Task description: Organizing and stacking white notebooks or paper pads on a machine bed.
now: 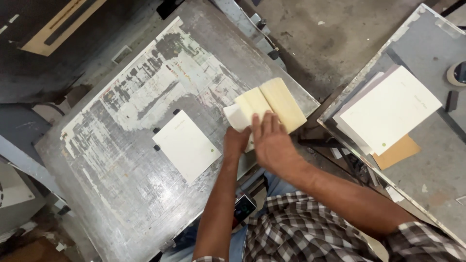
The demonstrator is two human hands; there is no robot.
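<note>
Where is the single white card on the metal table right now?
In the head view, the white card lies flat mid-table on the grey metal table, just left of the left hand.

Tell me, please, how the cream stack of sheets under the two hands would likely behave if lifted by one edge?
The cream stack would probably flop: it already bows under the right hand. It looks like thin loose sheets, so they may fan or slide apart. The left hand at its edge suggests it needs support.

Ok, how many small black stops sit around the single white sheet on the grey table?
3: one stop at the white sheet's top corner, two along its left edge. More could be hidden beneath the sheet.
</note>
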